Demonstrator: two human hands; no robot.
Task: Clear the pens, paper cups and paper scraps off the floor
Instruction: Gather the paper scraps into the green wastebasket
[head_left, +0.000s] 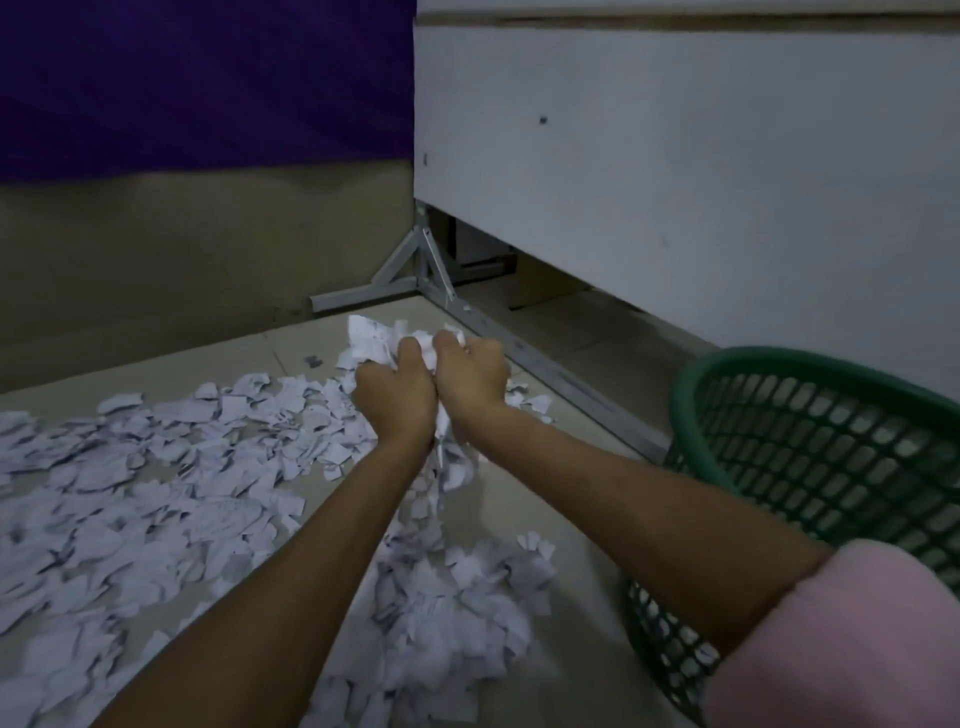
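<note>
White torn paper scraps cover much of the tiled floor on the left and in the foreground. My left hand and my right hand are pressed together above the floor, gripping a bunch of paper scraps between them. Some scraps hang and drop below my wrists. A green mesh plastic basket stands on the floor to the right of my right forearm. No pens or paper cups are visible.
A grey panel on a metal frame foot stands behind the hands and the basket. A purple and beige wall runs along the far left. Bare floor tiles lie between the scraps and the basket.
</note>
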